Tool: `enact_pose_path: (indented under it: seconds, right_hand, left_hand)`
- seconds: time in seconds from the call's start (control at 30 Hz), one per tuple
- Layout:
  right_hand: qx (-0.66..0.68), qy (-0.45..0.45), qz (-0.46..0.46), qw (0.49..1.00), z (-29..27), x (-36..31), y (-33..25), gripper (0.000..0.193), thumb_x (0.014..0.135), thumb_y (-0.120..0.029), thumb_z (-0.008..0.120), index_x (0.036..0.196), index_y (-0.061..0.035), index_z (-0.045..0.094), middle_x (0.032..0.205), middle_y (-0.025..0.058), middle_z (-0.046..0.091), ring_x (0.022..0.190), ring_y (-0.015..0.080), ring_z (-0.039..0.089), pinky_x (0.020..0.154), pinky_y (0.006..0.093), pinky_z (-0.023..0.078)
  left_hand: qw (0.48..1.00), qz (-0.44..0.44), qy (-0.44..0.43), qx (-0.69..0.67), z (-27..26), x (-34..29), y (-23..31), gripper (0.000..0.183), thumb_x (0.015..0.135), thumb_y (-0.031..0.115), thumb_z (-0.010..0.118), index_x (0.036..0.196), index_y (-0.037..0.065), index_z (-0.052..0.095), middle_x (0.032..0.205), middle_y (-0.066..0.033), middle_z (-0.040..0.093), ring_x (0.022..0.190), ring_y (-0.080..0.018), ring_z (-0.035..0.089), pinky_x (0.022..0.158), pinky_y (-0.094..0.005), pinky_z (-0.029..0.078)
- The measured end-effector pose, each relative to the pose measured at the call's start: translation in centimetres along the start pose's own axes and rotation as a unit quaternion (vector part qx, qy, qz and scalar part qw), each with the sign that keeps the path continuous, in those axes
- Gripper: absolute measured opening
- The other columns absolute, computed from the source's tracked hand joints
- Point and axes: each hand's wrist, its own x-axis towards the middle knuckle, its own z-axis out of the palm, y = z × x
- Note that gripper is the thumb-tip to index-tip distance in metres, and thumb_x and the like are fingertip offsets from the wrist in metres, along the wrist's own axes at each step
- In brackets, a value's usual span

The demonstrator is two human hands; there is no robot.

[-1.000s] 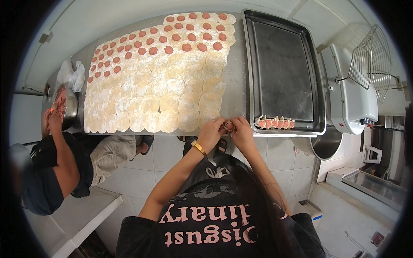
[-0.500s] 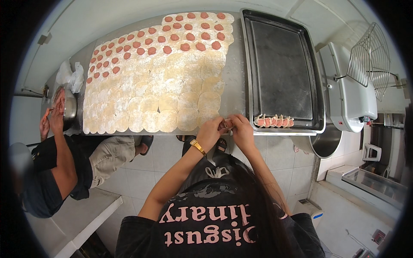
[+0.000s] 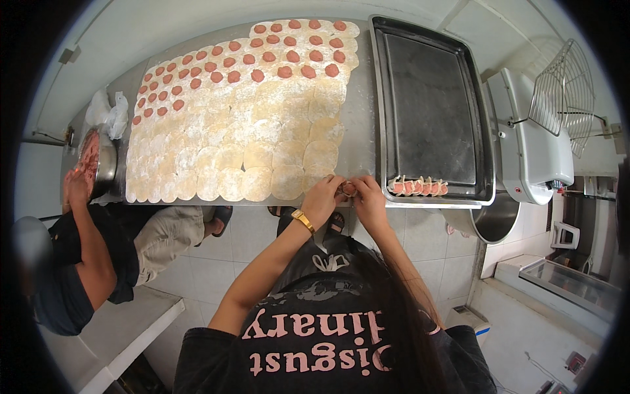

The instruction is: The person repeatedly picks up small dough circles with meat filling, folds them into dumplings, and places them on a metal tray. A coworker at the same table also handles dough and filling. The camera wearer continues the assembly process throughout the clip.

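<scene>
Between my hands, over the table's near edge, is a dumpling (image 3: 348, 189) with pink filling showing inside its thin wrapper. My left hand (image 3: 326, 194) pinches it from the left, a gold watch on that wrist. On the other side my right hand (image 3: 366, 197) grips the same dumpling with bent fingers. Left of my hands, floury round wrappers (image 3: 269, 154) lie overlapped in rows; the far rows carry pink lumps of filling (image 3: 284, 72). A short row of filled dumplings (image 3: 418, 186) sits in the near left corner of a dark tray (image 3: 426, 105).
At the left, a co-worker's hand (image 3: 77, 186) is at a metal bowl (image 3: 107, 167) of pink filling. White plastic bags (image 3: 117, 117) lie behind the bowl. A white machine (image 3: 528, 134) with a wire guard (image 3: 564, 98) stands right of the tray. Below it is a large metal pot (image 3: 502, 217).
The dumpling between my fingers has turned, and its pink filling faces up more. The co-worker's upper hand has drawn down toward the bowl's near rim, uncovering more filling.
</scene>
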Motion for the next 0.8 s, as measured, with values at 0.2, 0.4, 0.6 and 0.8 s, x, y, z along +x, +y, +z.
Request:
enact_pose_path:
  seconds: [0.2,0.4,0.6,0.8]
  right_hand:
    - [0.006,-0.013,0.035,0.999,-0.1,0.1,0.0,0.035,0.069,0.011,0.054,0.101,-0.0015,0.063,0.092,0.0151,0.058,0.088,0.0355,0.058,0.076,0.0407,0.047]
    - [0.001,-0.025,0.011,1.000,-0.3,0.1,-0.1,0.037,0.068,0.010,0.056,0.103,-0.0021,0.062,0.096,0.0152,0.058,0.089,0.0359,0.058,0.077,0.0406,0.048]
    - [-0.071,-0.071,-0.038,0.994,-0.3,0.8,-1.2,0.035,0.068,0.010,0.058,0.100,-0.0026,0.062,0.096,0.0136,0.059,0.088,0.0345,0.058,0.077,0.0401,0.048]
    - [0.102,0.019,0.001,0.995,-8.6,0.7,0.8,0.030,0.070,0.011,0.061,0.097,-0.0018,0.063,0.098,0.0105,0.062,0.087,0.0252,0.064,0.072,0.0320,0.056]
  left_hand:
    - [0.999,-0.028,-0.027,-0.005,0.1,0.4,-0.3,0.026,0.075,0.004,0.068,0.098,0.003,0.057,0.089,-0.0146,0.063,0.085,-0.0326,0.061,0.073,-0.0396,0.049]
    - [0.999,-0.022,-0.018,0.014,0.1,0.3,-0.3,0.023,0.075,0.003,0.066,0.095,0.003,0.055,0.089,-0.0155,0.063,0.086,-0.0344,0.061,0.072,-0.0422,0.048]
    - [0.999,-0.017,-0.023,0.025,-0.6,0.3,0.3,0.023,0.075,0.003,0.068,0.095,0.001,0.057,0.088,-0.0148,0.063,0.082,-0.0321,0.063,0.072,-0.0382,0.050]
    - [0.992,-0.084,-0.009,-0.097,-3.4,-0.2,1.8,0.029,0.073,-0.001,0.071,0.099,0.001,0.058,0.083,-0.0115,0.064,0.073,-0.0216,0.064,0.067,-0.0295,0.053]
